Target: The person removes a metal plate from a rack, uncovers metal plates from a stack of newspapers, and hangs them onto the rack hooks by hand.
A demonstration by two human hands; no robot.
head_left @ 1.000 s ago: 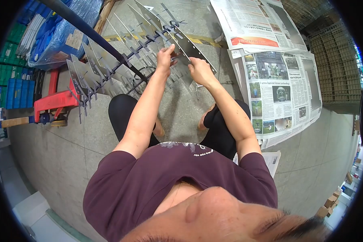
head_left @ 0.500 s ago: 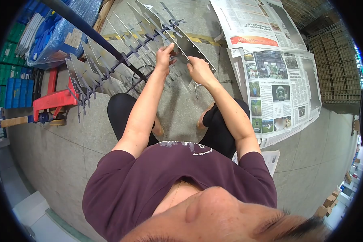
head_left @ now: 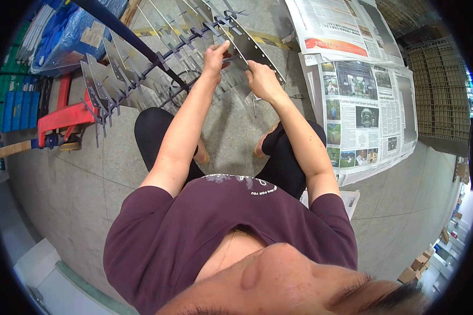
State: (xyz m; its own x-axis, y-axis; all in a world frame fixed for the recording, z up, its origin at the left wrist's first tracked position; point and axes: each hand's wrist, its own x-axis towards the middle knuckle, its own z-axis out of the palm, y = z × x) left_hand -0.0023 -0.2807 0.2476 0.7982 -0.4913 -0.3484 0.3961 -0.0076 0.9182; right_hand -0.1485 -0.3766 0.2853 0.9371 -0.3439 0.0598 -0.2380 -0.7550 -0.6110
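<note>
A dark rack bar [head_left: 168,54] with many clips carries several thin metal plates. At its right end hangs a flat grey metal plate [head_left: 251,48] with small holes along its edge. My right hand [head_left: 263,80] grips the lower left edge of this plate, thumb and fingers closed on it. Just left of the plate is my left hand [head_left: 214,60], its fingers bent and thumb raised; whether it touches anything is not clear. More perforated plates [head_left: 101,79] hang at the rack's left end.
Newspapers [head_left: 370,113] lie at the right beside wire mesh crates [head_left: 439,89]. A red pallet jack [head_left: 68,122] stands at the left, near blue crates [head_left: 21,111] and a plastic-wrapped bundle [head_left: 71,47]. A dark pole [head_left: 123,39] crosses the upper left.
The view has shifted slightly, so the rack and floor items sit a little differently in frame. My right hand stays on the plate's edge, and my left hand keeps nearly the same pose.
</note>
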